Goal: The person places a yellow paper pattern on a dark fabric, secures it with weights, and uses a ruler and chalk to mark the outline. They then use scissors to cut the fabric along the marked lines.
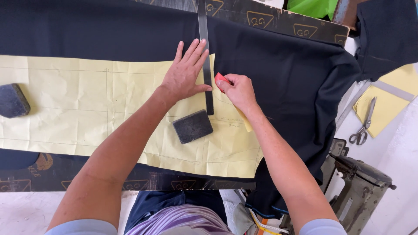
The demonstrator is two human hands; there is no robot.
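marking step: left hand (pixel 185 74) lies flat, fingers spread, pinning the steel ruler (pixel 205 52) on the yellow paper pattern (pixel 87 109); right hand (pixel 238 90) pinches red tailor's chalk (pixel 221 79) just beside the ruler's edge. next move likely needs a steady ruler.

My only view is head-worn, looking steeply down and close over the cutting table (pixel 278 19) (forearms entering from the near edge).

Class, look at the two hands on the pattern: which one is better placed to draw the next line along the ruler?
The right hand: it holds the red chalk beside the ruler. The left hand lies flat across the ruler, pinning it to the yellow paper pattern.
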